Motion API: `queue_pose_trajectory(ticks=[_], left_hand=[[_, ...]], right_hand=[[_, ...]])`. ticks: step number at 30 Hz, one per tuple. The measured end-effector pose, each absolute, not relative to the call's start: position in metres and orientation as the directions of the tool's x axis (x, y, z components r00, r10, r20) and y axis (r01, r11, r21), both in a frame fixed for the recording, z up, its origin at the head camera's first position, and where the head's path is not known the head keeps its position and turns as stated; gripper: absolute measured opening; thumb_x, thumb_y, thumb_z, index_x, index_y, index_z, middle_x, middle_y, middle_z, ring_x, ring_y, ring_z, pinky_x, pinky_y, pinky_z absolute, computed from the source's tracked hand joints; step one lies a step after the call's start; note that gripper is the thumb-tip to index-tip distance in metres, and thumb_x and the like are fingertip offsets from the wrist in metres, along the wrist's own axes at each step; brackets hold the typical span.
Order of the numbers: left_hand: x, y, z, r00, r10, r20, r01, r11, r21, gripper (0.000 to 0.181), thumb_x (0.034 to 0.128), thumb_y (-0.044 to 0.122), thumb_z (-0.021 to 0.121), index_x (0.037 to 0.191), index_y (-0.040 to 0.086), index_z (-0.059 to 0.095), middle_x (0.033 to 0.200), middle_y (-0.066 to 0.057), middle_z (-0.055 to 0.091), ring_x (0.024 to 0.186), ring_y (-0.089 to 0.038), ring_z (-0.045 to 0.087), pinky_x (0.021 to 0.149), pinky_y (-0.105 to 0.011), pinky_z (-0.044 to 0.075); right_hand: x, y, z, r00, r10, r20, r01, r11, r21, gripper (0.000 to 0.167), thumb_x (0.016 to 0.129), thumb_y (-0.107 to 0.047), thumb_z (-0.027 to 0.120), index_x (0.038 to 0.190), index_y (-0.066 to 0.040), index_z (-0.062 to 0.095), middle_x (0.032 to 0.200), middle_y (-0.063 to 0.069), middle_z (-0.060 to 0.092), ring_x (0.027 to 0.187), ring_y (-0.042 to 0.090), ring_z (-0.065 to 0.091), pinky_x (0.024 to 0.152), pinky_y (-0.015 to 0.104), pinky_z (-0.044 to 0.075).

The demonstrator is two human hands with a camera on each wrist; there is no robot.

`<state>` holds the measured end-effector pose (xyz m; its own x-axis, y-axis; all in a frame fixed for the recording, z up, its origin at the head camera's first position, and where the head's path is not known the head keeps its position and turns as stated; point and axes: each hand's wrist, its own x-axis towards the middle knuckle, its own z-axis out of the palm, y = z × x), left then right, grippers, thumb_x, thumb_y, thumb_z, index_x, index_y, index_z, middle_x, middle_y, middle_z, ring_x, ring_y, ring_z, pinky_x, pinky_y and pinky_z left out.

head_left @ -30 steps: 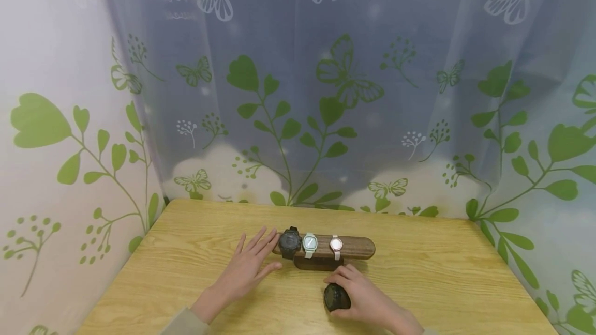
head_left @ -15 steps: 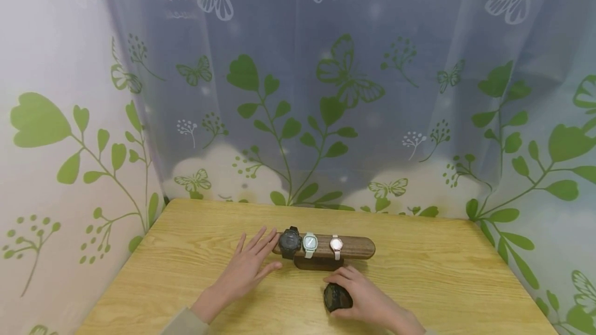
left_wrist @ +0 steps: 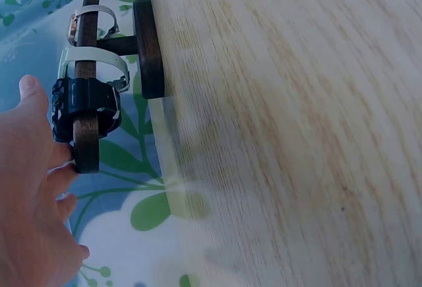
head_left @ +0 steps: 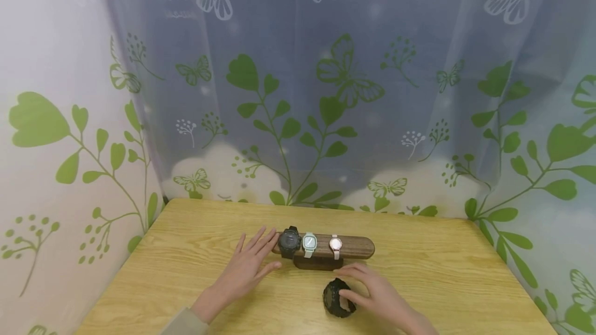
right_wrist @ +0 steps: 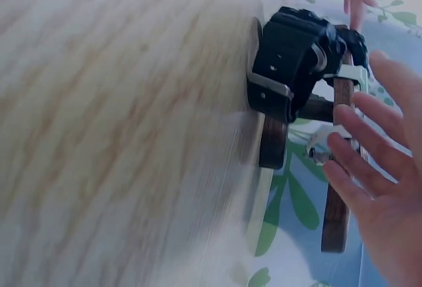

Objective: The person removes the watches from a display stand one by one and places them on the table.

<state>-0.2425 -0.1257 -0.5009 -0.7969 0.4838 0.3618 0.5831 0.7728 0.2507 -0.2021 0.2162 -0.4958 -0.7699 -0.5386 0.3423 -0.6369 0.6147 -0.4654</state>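
Note:
A dark wooden watch stand [head_left: 358,247] carries a black watch [head_left: 289,241] at its left end, a mint watch [head_left: 309,242] beside it and a pale-strapped watch [head_left: 336,244] further right. My left hand [head_left: 241,274], fingers straight and spread, touches the stand's left end; the left wrist view shows this hand [left_wrist: 30,194] behind the bar [left_wrist: 86,148]. In front of the stand, a loose black watch [head_left: 332,299] rests on the table. Over its right side is my right hand [head_left: 379,293], thumb across it in the head view. In the right wrist view, the fingers of this hand [right_wrist: 395,168] are apart, gripping nothing.
The wood-grain table [head_left: 447,268] extends to both sides of the stand. Behind it hangs a blue-grey curtain [head_left: 279,30] with green leaves and butterflies, and similar patterned sheets stand at the left and right.
My right hand has let go of the loose black watch, its fingers opening and shifting slightly to the right. The left hand and the stand have not moved.

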Motion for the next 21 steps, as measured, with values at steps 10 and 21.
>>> queue_pose_trajectory(ticks=[10,21], left_hand=[[-0.243,-0.126,-0.501,-0.803,0.484,0.346,0.574,0.784,0.235,0.07,0.1025,0.048,0.053,0.157,0.008,0.037,0.164,-0.007,0.03,0.152,-0.034,0.025,0.12,-0.068,0.013],[-0.243,-0.125,-0.5,-0.797,0.486,0.357,0.58,0.781,0.231,0.069,0.1022,0.047,0.054,0.156,0.006,0.038,0.164,-0.008,0.031,0.152,-0.035,0.026,0.119,-0.068,0.014]], right_hand=[[-0.213,0.229,-0.493,-0.674,-0.388,0.628,-0.688,0.638,-0.345,0.042,0.08,-0.004,0.083,0.119,-0.016,0.073,0.114,-0.006,0.072,0.101,0.016,0.069,0.086,0.042,0.061],[-0.23,0.237,-0.484,-0.669,-0.347,0.658,-0.677,0.65,-0.345,0.055,0.079,-0.008,0.084,0.132,-0.009,0.066,0.129,0.006,0.069,0.113,0.03,0.067,0.092,0.052,0.057]])
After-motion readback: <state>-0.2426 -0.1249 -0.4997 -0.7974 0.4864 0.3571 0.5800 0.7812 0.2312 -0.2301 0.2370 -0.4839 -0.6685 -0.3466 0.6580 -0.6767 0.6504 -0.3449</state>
